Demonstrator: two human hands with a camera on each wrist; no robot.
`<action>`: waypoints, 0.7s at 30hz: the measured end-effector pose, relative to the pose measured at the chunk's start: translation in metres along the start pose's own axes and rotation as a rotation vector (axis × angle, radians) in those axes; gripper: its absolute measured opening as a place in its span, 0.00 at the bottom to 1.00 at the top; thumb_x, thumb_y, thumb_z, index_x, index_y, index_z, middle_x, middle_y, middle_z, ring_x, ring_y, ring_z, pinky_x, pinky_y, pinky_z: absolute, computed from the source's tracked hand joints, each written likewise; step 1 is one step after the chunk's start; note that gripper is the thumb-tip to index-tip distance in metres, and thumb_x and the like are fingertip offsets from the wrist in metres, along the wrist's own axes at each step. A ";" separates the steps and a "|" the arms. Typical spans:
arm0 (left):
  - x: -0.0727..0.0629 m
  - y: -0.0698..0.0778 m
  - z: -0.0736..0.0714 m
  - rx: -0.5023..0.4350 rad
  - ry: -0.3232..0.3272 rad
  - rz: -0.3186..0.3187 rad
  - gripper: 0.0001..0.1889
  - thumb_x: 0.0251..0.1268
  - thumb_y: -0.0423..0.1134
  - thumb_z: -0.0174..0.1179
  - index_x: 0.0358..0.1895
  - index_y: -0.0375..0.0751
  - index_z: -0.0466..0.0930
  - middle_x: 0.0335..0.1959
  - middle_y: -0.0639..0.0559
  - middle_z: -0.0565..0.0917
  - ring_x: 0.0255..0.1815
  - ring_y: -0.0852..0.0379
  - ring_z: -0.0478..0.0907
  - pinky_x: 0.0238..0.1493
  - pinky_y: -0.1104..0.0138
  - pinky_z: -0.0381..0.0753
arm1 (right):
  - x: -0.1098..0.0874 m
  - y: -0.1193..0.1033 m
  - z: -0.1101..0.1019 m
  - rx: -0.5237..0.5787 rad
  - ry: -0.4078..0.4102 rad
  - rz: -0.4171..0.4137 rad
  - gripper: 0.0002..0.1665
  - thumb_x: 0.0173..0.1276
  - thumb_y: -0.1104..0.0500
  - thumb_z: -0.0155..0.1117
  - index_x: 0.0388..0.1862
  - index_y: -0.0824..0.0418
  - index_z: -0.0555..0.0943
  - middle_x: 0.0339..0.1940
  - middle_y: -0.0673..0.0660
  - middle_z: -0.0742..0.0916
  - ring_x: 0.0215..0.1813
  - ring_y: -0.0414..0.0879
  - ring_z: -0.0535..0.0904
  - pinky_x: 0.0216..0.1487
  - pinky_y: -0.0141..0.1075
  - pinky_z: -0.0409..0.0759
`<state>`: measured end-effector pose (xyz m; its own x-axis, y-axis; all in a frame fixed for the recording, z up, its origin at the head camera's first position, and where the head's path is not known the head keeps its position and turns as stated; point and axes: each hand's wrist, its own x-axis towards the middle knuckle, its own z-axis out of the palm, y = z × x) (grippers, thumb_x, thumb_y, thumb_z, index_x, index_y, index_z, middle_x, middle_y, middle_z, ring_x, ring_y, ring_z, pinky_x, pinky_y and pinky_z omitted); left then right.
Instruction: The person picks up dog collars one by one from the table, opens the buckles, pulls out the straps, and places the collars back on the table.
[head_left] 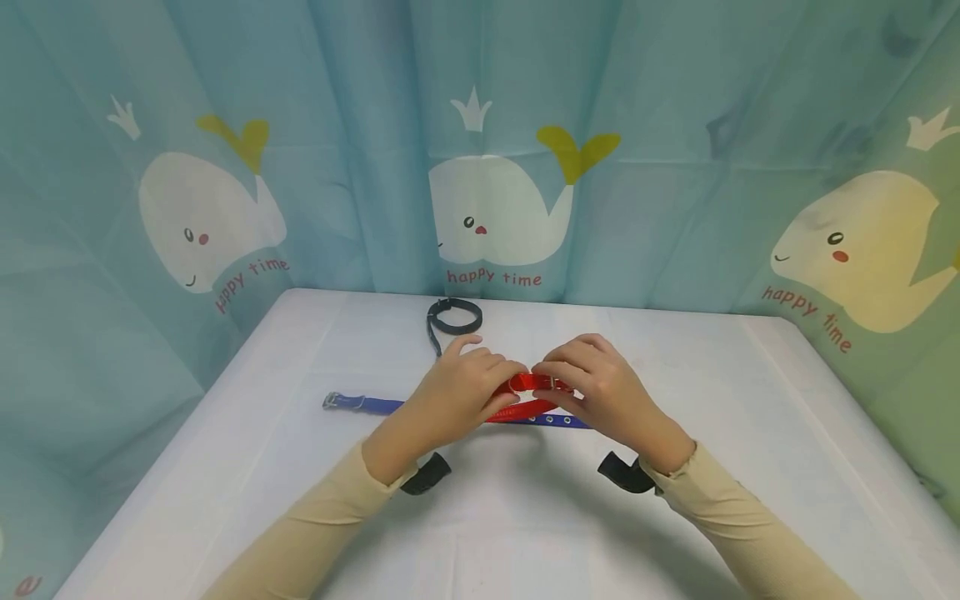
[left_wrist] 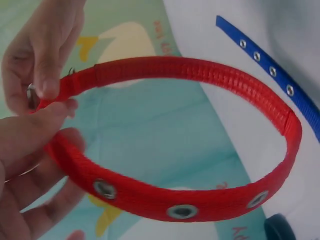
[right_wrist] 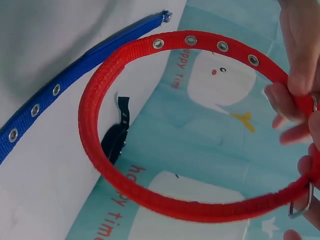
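Between both hands is a red collar (head_left: 525, 410), bent into a loop above the table. My left hand (head_left: 461, 392) pinches its eyelet end between thumb and fingers. My right hand (head_left: 603, 390) grips the buckle end, close to the metal buckle (head_left: 553, 383). Metal eyelets line the red strap (left_wrist: 225, 200) in the left wrist view, and a metal ring (right_wrist: 301, 202) hangs by the fingers in the right wrist view. Fingers partly hide the join of the two ends. Beneath lies a blue collar (head_left: 382, 406), stretched out flat with its buckle to the left.
A black collar (head_left: 468, 325), coiled in a loop, lies at the back of the white table (head_left: 315, 350). Behind the table hangs a blue-green curtain (head_left: 360, 208) printed with whales. Black straps (head_left: 429, 475) show at both wrists.
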<state>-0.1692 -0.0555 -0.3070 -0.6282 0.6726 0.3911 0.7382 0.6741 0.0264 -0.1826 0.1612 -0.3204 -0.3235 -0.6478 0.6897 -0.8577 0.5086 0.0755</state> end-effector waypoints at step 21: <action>-0.003 0.003 -0.005 0.068 -0.135 -0.023 0.14 0.57 0.50 0.65 0.42 0.48 0.82 0.33 0.57 0.86 0.36 0.59 0.80 0.65 0.48 0.66 | -0.001 -0.005 0.003 -0.020 -0.008 -0.066 0.24 0.32 0.61 0.84 0.33 0.61 0.84 0.29 0.53 0.86 0.34 0.44 0.80 0.42 0.40 0.77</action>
<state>-0.1642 -0.0569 -0.3036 -0.6758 0.6882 0.2640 0.7074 0.7061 -0.0300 -0.1796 0.1578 -0.3238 -0.2699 -0.6849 0.6768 -0.8690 0.4760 0.1352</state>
